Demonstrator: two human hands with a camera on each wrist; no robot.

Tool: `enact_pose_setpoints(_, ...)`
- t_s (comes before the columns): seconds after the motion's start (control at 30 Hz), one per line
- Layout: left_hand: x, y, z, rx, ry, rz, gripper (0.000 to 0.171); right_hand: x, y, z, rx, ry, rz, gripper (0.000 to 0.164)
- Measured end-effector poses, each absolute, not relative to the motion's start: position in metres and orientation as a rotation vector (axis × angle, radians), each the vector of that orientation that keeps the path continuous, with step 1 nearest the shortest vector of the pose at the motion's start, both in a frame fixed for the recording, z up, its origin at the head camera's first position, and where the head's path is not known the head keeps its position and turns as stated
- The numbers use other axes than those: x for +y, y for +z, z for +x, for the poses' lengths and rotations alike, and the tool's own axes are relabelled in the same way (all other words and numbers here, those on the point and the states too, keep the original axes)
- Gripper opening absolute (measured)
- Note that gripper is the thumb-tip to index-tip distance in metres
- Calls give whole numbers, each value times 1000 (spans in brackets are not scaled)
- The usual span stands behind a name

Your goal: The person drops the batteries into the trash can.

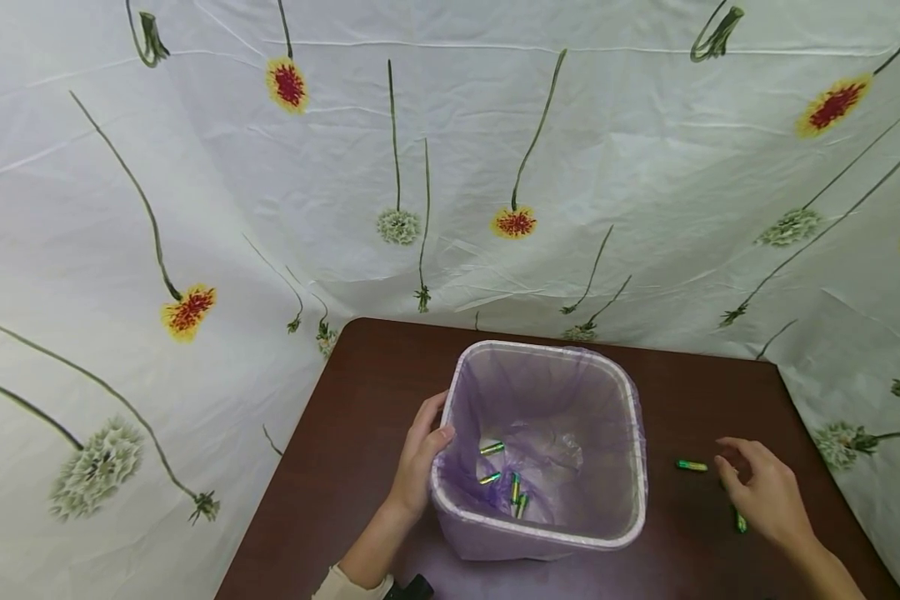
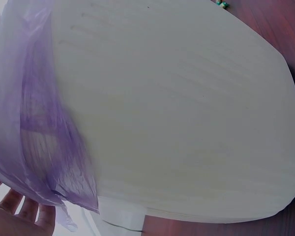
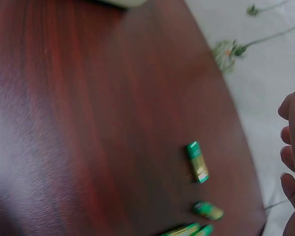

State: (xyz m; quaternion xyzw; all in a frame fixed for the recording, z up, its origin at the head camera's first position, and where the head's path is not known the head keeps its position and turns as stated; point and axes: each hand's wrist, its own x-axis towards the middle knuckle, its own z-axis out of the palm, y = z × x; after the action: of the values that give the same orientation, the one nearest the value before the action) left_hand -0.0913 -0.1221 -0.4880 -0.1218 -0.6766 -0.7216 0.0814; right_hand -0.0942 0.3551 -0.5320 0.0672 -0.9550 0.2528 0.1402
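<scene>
Gripping the purple-lined wastebasket [image 1: 495, 542] with my left hand [image 1: 416, 454], I'm hovering my relaxed, loosely bent right hand [image 1: 768, 492] near green-and-gold batteries [image 1: 692, 466] on the wood-grained table [image 1: 345, 442].

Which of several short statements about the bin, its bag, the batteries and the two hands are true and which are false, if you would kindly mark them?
1. The left hand holds the bin at its side. True.
2. The bag lining the bin is bright orange. False: the bag is purple.
3. At least four batteries show inside the bin. True.
4. The right hand is inside the bin. False: the right hand is over the table, beside the bin.
5. Every battery is in the bin. False: some batteries lie on the table.
</scene>
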Motion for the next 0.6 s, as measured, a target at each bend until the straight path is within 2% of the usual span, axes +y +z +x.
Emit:
enact_pose_setpoints(0.37, -122, -486, -90, -2014, -2159, -352, 51, 362, -583, -83, -2854, 725, -78, 34)
enact_pose_setpoints(0.6, -122, -486, -91, -2009, -2167, -373, 51, 362, -611, -76, -2850, 671, -232, 34)
